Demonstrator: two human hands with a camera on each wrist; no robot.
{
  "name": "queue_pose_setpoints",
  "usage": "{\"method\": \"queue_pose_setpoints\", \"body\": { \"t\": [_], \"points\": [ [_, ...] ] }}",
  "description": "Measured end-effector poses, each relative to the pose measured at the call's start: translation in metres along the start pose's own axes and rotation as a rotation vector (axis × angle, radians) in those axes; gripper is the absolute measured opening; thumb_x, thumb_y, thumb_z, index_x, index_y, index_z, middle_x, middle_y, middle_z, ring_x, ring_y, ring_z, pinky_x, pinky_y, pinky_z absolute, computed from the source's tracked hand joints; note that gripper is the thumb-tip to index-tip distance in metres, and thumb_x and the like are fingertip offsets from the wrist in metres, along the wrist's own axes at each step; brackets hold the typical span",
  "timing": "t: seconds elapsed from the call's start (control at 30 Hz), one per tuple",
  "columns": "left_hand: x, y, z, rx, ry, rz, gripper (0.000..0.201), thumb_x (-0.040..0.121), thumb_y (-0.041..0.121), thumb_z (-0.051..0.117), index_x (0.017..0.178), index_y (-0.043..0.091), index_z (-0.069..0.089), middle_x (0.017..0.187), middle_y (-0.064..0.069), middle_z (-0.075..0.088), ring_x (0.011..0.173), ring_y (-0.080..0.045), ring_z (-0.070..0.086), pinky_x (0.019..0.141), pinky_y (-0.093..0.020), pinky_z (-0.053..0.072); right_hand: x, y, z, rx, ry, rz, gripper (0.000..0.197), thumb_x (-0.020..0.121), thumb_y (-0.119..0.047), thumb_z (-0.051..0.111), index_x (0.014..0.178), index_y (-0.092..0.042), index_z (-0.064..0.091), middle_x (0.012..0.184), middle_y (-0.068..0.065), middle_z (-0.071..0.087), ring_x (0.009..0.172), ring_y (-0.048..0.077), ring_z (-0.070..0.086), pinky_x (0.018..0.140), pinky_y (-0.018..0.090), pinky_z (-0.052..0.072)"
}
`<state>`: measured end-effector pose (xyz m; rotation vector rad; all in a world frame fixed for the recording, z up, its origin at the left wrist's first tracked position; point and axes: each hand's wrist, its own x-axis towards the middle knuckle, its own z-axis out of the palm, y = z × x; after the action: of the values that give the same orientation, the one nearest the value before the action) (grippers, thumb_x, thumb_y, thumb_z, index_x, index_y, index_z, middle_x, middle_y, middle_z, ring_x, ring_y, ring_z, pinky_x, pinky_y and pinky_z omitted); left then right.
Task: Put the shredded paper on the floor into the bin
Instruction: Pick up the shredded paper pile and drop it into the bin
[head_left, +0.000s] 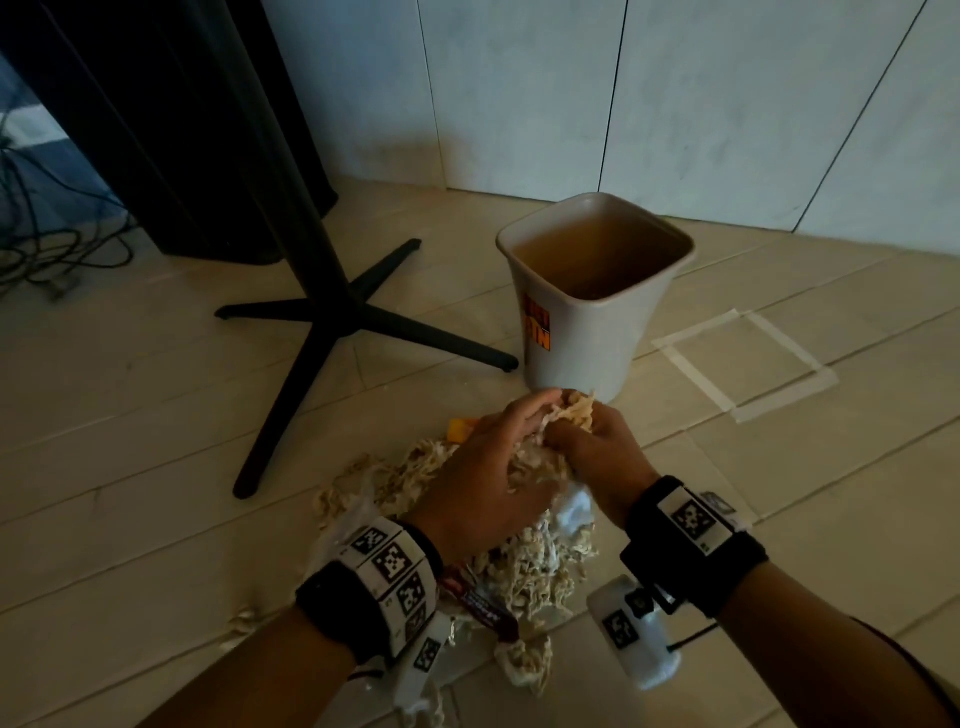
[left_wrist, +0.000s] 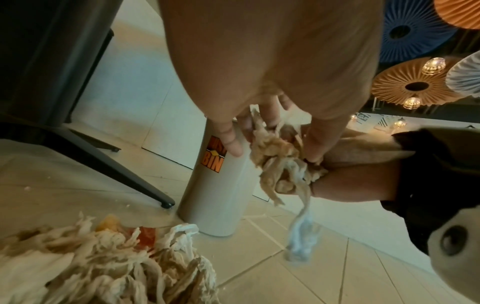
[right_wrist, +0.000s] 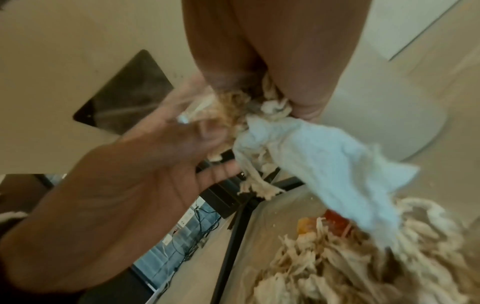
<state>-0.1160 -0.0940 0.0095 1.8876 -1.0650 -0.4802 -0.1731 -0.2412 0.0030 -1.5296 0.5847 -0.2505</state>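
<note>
A pile of beige shredded paper lies on the tiled floor under my wrists. A clump of shredded paper with a white tissue-like piece is lifted off the pile, and strands hang from it. My left hand and right hand grip this clump together from both sides, just in front of the bin's base. The beige bin, with an orange label, stands upright just beyond the hands, its mouth open. The left wrist view shows the clump against the bin.
A black table pedestal with cross-shaped feet stands left of the bin. Dark cables lie at far left. A taped square marks the floor right of the bin. Orange and red scraps sit in the pile. A wall rises behind.
</note>
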Motion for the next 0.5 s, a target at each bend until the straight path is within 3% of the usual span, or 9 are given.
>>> {"method": "queue_pose_setpoints", "body": {
  "t": [0.1, 0.17, 0.23, 0.3, 0.37, 0.5],
  "points": [
    [-0.002, -0.005, -0.004, 0.035, 0.043, 0.035, 0.074, 0.088, 0.019, 0.066, 0.144, 0.050, 0.028, 0.146, 0.018, 0.041, 0.133, -0.001, 0.042, 0.106, -0.028, 0.042, 0.008, -0.015, -0.008, -0.125, 0.030, -0.069, 0.017, 0.089, 0.000, 0.052, 0.091, -0.001, 0.069, 0.085, 0.022, 0.071, 0.077, 0.038, 0.067, 0.075, 0.046, 0.058],
    [-0.004, -0.009, -0.005, 0.056, 0.081, 0.055, 0.074, 0.087, 0.015, 0.065, 0.139, 0.053, 0.031, 0.145, 0.022, 0.038, 0.130, 0.000, 0.042, 0.101, -0.019, 0.042, 0.013, -0.031, -0.012, -0.178, 0.039, -0.109, 0.018, 0.091, -0.005, 0.051, 0.083, -0.001, 0.067, 0.077, 0.021, 0.067, 0.068, 0.031, 0.062, 0.068, 0.045, 0.054],
    [-0.005, -0.018, -0.006, 0.083, 0.126, 0.064, 0.069, 0.087, 0.017, 0.064, 0.136, 0.053, 0.033, 0.142, 0.020, 0.038, 0.124, 0.001, 0.045, 0.096, -0.016, 0.044, 0.020, -0.051, -0.016, -0.223, 0.055, -0.137, 0.021, 0.093, -0.015, 0.051, 0.079, -0.010, 0.066, 0.081, 0.019, 0.069, 0.071, 0.031, 0.064, 0.073, 0.050, 0.056],
    [-0.004, -0.033, -0.008, 0.178, 0.140, 0.050, 0.058, 0.088, 0.020, 0.061, 0.136, 0.044, 0.040, 0.136, 0.016, 0.042, 0.120, -0.001, 0.045, 0.097, -0.022, 0.046, 0.028, -0.073, -0.021, -0.227, 0.079, -0.158, 0.022, 0.094, -0.018, 0.051, 0.077, -0.020, 0.065, 0.086, 0.014, 0.071, 0.077, 0.030, 0.066, 0.078, 0.050, 0.057],
    [-0.002, -0.051, -0.009, 0.317, 0.089, -0.013, 0.048, 0.089, 0.022, 0.059, 0.133, 0.037, 0.046, 0.132, 0.014, 0.047, 0.120, -0.007, 0.043, 0.100, -0.031, 0.044, 0.040, -0.097, -0.025, -0.200, 0.087, -0.186, 0.019, 0.092, -0.018, 0.053, 0.078, -0.019, 0.067, 0.088, 0.012, 0.072, 0.082, 0.028, 0.069, 0.082, 0.047, 0.057],
    [0.002, -0.090, -0.009, 0.481, -0.056, -0.193, 0.047, 0.087, 0.030, 0.059, 0.132, 0.037, 0.048, 0.142, 0.010, 0.042, 0.130, -0.014, 0.035, 0.106, -0.029, 0.034, 0.073, -0.134, -0.032, -0.174, 0.192, -0.230, 0.025, 0.081, -0.029, 0.056, 0.085, -0.008, 0.070, 0.084, 0.009, 0.073, 0.081, 0.024, 0.069, 0.082, 0.047, 0.058]
  ]
}}
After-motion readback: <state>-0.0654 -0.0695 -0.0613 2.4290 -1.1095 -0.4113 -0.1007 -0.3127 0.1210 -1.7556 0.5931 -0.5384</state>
